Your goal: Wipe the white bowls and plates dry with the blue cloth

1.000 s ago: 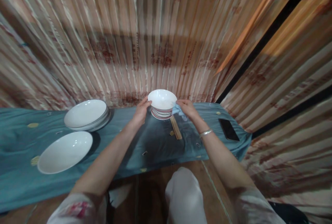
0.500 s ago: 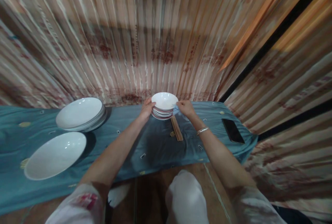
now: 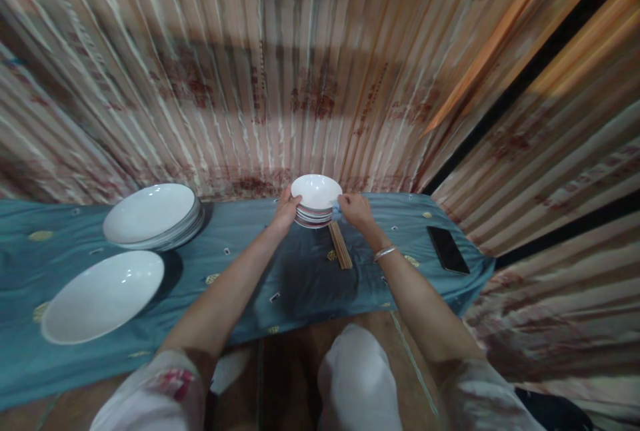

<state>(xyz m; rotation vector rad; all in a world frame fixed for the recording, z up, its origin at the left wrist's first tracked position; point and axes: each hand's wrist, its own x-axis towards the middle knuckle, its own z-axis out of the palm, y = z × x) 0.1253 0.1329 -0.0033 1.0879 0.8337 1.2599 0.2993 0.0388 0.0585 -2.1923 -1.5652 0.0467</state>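
Observation:
A white bowl (image 3: 317,191) sits at the top of a stack of small dishes (image 3: 314,217) near the table's back edge. My left hand (image 3: 289,208) is closed on the bowl's left side, thumb at the front and fingers behind. On the opposite side, my right hand (image 3: 354,208) pinches the bowl's right rim, with a bracelet on that wrist. Beneath the right fingers shows a small pale-blue patch that I cannot make out. A bundle of wooden chopsticks (image 3: 341,246) lies just in front of the stack, between my forearms.
To the left stand a stack of large white plates (image 3: 150,214) and a large white oval dish (image 3: 103,298). A black phone (image 3: 447,249) lies at the right end of the teal-covered table (image 3: 240,314). Pleated curtains (image 3: 225,104) hang behind and to the right.
Both hands stay at the bowl, and my right hand has shifted slightly inward along its rim. The whole view has moved a little; the dishes, chopsticks and phone keep their places.

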